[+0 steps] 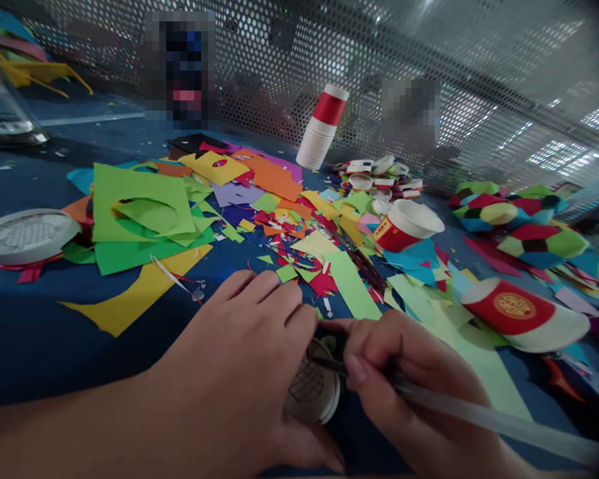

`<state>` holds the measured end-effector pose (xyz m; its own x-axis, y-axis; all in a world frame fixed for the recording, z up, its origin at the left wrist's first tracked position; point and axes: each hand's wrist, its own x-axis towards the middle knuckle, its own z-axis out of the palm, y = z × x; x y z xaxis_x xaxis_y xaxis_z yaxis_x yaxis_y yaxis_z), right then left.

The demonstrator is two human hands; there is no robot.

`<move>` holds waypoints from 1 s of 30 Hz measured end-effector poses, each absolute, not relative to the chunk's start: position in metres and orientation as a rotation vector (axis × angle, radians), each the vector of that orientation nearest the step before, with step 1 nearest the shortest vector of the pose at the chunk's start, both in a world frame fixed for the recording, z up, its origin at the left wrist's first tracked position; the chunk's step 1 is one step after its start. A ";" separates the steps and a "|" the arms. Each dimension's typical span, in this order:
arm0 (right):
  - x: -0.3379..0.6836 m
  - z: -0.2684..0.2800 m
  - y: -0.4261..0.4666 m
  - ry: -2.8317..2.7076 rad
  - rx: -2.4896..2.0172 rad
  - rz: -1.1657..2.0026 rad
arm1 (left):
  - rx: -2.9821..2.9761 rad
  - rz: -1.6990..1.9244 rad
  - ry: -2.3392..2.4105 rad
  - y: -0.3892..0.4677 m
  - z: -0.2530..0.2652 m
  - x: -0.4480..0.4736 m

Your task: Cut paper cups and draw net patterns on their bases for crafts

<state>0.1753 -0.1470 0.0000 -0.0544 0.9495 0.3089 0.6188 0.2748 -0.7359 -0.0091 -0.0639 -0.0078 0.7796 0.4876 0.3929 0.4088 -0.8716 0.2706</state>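
A pen [459, 407] with a dark tip and a pale translucent barrel is pinched in my right hand [404, 372]. Its tip meets the face of a round white paper-cup base [313, 389], which carries a grid of crossing dark lines. My left hand [244, 346] curls over the base's left side and steadies it, with the thumb along the lower edge. Part of the base is hidden beneath the left fingers. Beyond my hands lie colored paper scraps [307, 243] and a pale green strip [354, 283].
Another white round base with a drawn grid [30, 233] lies at left. Cut paper cups [409, 223] and a cup stack [322, 126] stand farther back. A red-and-white cup piece [524, 313] sits at right, near colorful paper balls [544, 243]. A perforated metal panel [259, 60] rises behind.
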 end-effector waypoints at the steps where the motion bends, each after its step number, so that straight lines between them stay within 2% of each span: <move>1: 0.175 0.000 -0.147 -1.747 -1.433 0.532 | 2.803 0.673 0.711 -0.064 -0.008 -0.009; 20: 0.169 -0.003 -0.149 -1.574 -1.454 0.533 | 2.766 0.668 0.719 -0.065 -0.007 -0.009; 30: 0.173 -0.002 -0.148 -1.674 -1.429 0.490 | 2.758 0.698 0.715 -0.067 -0.009 -0.009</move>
<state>0.1728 -0.1485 -0.0020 0.0233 0.9361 0.3510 0.5995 0.2679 -0.7542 -0.0095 -0.0666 -0.0092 0.7705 0.5027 0.3920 0.4042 -0.8608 0.3094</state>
